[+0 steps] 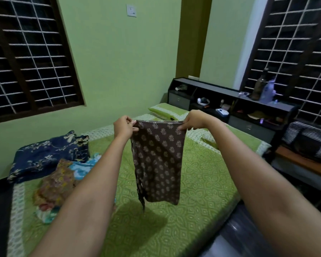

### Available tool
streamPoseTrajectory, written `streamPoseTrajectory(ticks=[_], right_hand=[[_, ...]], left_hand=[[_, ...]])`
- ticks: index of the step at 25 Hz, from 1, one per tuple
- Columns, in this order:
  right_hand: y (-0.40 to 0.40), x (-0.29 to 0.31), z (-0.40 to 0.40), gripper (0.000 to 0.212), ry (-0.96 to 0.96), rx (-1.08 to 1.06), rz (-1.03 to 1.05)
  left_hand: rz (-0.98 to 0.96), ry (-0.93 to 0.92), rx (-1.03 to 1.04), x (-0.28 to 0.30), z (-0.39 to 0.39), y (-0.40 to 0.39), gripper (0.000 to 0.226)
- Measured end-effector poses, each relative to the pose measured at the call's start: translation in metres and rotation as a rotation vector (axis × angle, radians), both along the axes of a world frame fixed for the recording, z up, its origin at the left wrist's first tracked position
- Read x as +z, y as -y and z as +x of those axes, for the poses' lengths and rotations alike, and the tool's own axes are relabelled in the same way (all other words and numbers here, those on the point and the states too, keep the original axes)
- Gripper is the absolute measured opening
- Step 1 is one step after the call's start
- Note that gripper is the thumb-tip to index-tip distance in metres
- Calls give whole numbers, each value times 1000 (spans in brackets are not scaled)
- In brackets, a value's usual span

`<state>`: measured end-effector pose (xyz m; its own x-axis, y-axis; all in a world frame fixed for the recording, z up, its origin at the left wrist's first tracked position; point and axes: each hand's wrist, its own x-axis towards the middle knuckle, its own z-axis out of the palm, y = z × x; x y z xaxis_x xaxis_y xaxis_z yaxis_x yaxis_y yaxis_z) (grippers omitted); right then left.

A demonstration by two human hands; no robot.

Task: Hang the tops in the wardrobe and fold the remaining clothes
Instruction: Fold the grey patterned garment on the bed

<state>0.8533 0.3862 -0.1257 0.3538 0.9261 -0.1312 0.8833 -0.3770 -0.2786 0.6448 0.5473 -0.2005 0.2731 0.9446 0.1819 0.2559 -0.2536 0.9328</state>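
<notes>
A brown garment with a pale floral print [157, 160] hangs in the air above the green bed [202, 182]. My left hand [123, 127] pinches its top left corner and my right hand [192, 120] pinches its top right corner. The cloth hangs straight down, with a dark drawstring dangling at its lower left. On the bed's left side lies a dark blue floral garment [46, 156]. Beside it sits a heap of other clothes [59, 184] in orange, light blue and pink. No wardrobe is in view.
A dark headboard shelf [230, 101] with small items, bottles and drawers runs along the bed's far right. A green pillow [165, 111] lies at the head. A striped bag [308, 140] sits at the right. Barred windows flank the green walls.
</notes>
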Motion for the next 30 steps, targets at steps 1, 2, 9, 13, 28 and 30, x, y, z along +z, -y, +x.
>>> streamPoseTrajectory(ticks=[1, 2, 9, 13, 28, 30], right_hand=[[12, -2, 16, 48, -29, 0, 42], [22, -2, 30, 49, -33, -2, 57], [31, 6, 108, 27, -393, -57, 584], [-26, -40, 157, 29, -491, -203, 368], [-265, -137, 281, 18, -191, -317, 558], [-262, -179, 284, 15, -211, -310, 478]], left_hand=[[-4, 1, -22, -2, 12, 9, 5], [-4, 9, -47, -3, 22, 15, 5], [164, -88, -129, 24, 86, 27, 21], [150, -386, -135, -7, 135, -18, 13], [274, -487, 84, -73, 286, -225, 16], [221, -553, 48, -115, 283, -215, 17]])
